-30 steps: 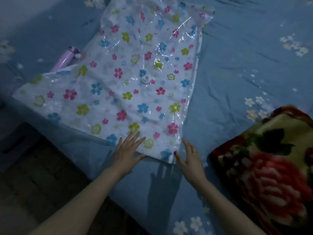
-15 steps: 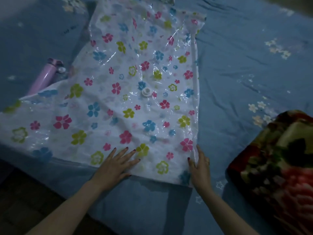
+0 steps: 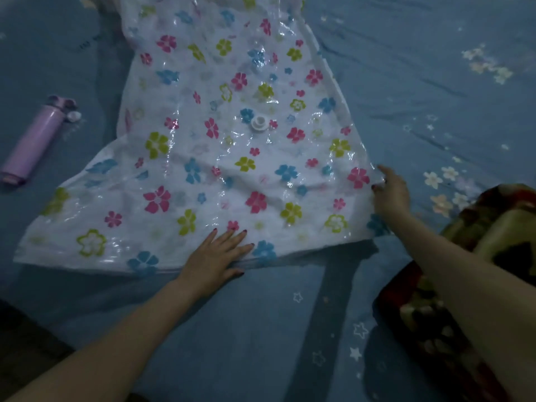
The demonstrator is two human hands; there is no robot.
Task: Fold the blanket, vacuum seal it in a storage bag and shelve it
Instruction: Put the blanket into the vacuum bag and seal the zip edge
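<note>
A glossy, crinkled plastic storage bag [image 3: 220, 158] printed with pink, blue and green flowers lies flat across the middle of a soft blue bedsheet [image 3: 420, 91]. A round white valve [image 3: 260, 123] sits near its centre. The left hand [image 3: 216, 256] presses flat, fingers straight and spread, on the bag's near edge. The right hand [image 3: 391, 192] pinches its right edge. A thick, plush floral blanket [image 3: 493, 242], folded, rests at lower right. A smooth lilac cylindrical pump [image 3: 36, 140] lies at left.
</note>
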